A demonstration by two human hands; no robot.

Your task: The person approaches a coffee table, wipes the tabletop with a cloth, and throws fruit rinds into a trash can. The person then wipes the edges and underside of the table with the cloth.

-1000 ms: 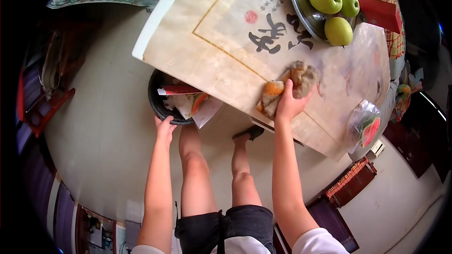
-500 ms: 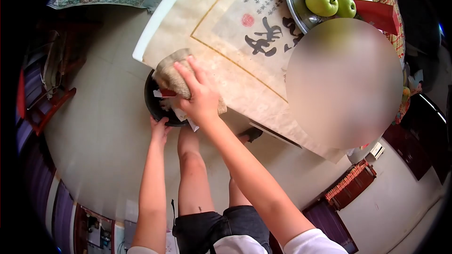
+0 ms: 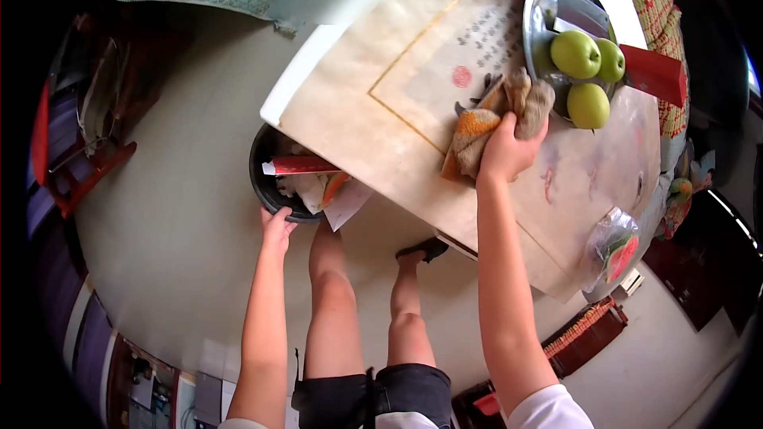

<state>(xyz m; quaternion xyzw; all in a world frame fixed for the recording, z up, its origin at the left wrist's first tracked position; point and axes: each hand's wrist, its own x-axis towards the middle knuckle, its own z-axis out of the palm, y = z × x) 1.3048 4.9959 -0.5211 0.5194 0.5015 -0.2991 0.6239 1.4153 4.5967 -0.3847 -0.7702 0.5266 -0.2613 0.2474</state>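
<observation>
Bunched in my right hand (image 3: 513, 148) is a brown and orange cloth (image 3: 475, 137), pressed on the table (image 3: 421, 56) close to a metal tray. My left hand (image 3: 277, 226) grips the rim of a dark trash bin (image 3: 258, 167) under the table's corner. Inside the bin lie a red-and-white packet (image 3: 302, 165), crumpled white paper (image 3: 308, 188) and other scraps. A white sheet (image 3: 347, 205) sticks out over its side. The cloth covers part of the large black lettering on the tabletop.
Green apples (image 3: 575, 54) and a cleaver (image 3: 579, 9) lie on the metal tray (image 3: 534, 40). A red box (image 3: 653, 73) sits beside it. Plastic-wrapped watermelon (image 3: 618, 254) rests near the table's right end. A red-framed chair (image 3: 95, 179) stands at left.
My right hand has moved with the cloth from above the bin to the right, onto the table by the tray. The bin's contents are now uncovered. My left hand still holds the bin.
</observation>
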